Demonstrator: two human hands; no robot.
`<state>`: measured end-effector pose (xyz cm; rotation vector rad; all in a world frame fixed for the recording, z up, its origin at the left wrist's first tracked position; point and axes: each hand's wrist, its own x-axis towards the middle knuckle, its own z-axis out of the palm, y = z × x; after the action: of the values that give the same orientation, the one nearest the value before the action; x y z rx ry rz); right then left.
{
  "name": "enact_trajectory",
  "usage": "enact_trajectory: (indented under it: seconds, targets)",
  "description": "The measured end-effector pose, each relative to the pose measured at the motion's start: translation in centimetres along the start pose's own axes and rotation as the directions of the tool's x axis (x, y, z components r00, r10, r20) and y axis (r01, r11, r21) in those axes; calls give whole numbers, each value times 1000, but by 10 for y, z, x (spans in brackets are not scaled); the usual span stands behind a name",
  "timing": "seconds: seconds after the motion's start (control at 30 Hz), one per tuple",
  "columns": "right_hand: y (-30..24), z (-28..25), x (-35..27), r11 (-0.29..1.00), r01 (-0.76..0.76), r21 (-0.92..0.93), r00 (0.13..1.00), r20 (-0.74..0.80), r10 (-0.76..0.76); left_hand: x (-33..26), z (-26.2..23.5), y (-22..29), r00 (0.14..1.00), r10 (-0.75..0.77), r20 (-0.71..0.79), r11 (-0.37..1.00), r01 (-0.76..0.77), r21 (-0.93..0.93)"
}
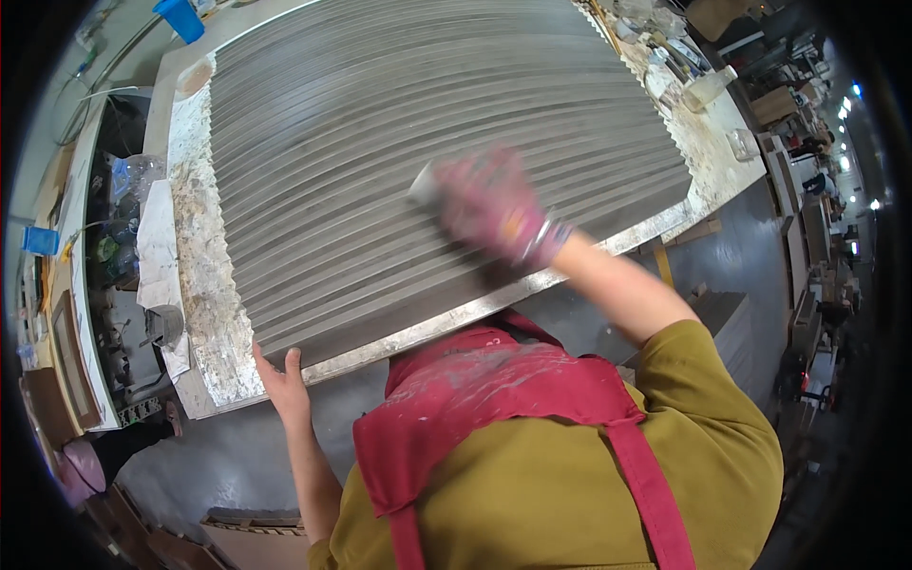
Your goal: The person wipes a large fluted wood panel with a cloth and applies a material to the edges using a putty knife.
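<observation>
A large grey-brown ribbed panel (pixel 380 123) with long parallel grooves lies on the worktable (pixel 204 285). My right hand (pixel 489 204), in a stained pink and grey glove, is over the middle of the panel and smeared by motion. From its left side sticks out a pale flat piece (pixel 421 183), whose kind I cannot make out. At the panel's near left corner is my bare left hand (pixel 282 378), thumb and fingers apart, touching the edge.
A clear bottle (pixel 709 89) and a glass jar (pixel 743 144) stand on the table's right side among tools and scraps. A blue cup (pixel 179 19) is at the far left. Left of the table, another person (pixel 85 467) is partly visible. Stacked boards (pixel 717 332) lie at right.
</observation>
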<state>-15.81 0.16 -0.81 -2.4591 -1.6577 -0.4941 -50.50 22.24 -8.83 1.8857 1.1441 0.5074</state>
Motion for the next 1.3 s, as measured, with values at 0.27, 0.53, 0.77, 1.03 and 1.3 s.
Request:
enact_trajectory:
  seconds: [0.27,0.53,0.77,1.03,1.3]
  targets:
    - [52,-36,-57,885,-463,-56,846,271,460,0,-2,14,998,52,22,998,-52,-40]
    - [-7,-11,-80,986,-166,32,986,27,165,2,0,2,996,85,-6,996,-85,5]
    - [-40,-45,-66,998,-38,53,990,140,30,2,-6,7,992,115,51,993,-116,26]
    - [28,-40,-78,948,-311,-65,947,63,315,3,-11,14,957,285,57,897,-287,335]
    - [-55,-19,-4,996,-82,-25,982,169,85,7,-13,-11,941,336,39,888,-330,319]
